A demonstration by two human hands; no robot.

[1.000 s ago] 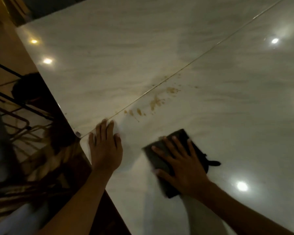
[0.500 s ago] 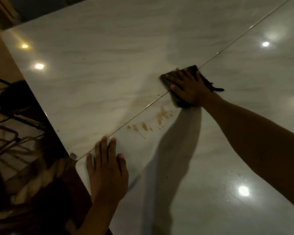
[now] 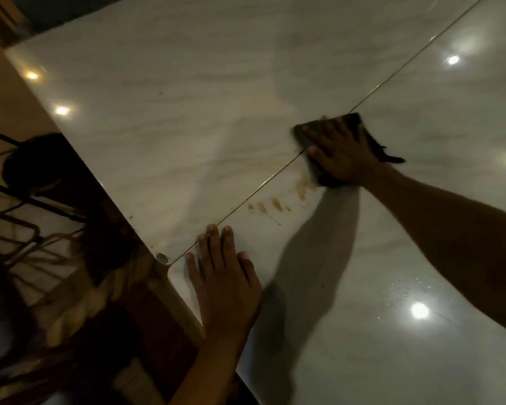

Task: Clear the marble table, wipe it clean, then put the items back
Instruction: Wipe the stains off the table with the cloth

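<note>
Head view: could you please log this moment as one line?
phase: wiping | right hand presses dark cloth on seam | left hand flat on marble table | brown stains unwiped beside cloth

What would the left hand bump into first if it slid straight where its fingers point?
The left hand would first cross the thin seam in the marble table, right ahead of it. Beyond that, only bare marble shows. The brown stains sit off to the right, probably missed.

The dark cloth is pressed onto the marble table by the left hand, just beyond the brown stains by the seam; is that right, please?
No: the head view shows the right hand pressing the dark cloth onto the marble table, just beyond the brown stains by the seam. The left hand lies flat near the table's edge.
</note>
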